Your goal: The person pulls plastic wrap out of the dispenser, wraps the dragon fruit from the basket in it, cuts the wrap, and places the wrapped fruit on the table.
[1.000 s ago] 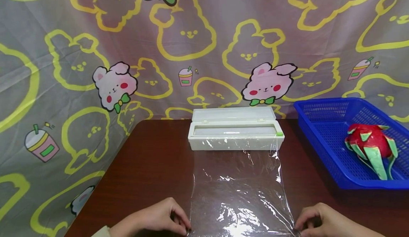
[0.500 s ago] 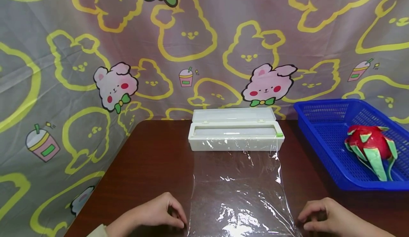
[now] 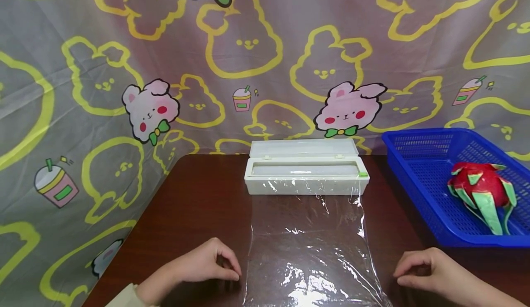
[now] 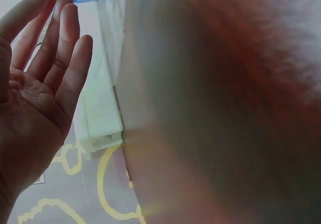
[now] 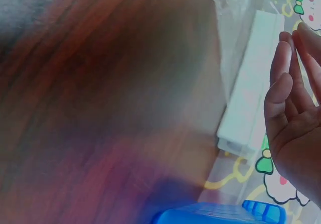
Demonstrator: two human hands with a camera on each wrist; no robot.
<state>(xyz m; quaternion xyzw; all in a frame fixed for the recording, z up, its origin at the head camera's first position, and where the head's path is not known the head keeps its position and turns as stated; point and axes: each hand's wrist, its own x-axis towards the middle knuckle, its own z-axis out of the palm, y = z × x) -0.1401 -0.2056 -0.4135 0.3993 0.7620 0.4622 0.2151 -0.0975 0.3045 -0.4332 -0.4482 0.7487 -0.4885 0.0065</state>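
A sheet of clear plastic wrap lies over the brown table, drawn out from a white wrap dispenser box whose lid is raised at the back. Left of the sheet, my left hand hovers with loosely bent fingers and nothing in them. The left wrist view shows that hand with its palm bare. On the other side, my right hand is apart from the sheet's right edge, thumb and fingers loosely curved. Its palm is bare too in the right wrist view. The sheet's near end runs out of the head view.
A blue plastic basket stands at the right, holding a red dragon fruit with green scales. A small green slider sits at the box's right front. Behind the table hangs a bunny-print cloth.
Both hands have let go of the wrap's near corners and moved outward and slightly forward. The sheet stays lying flat; box and basket have not moved.
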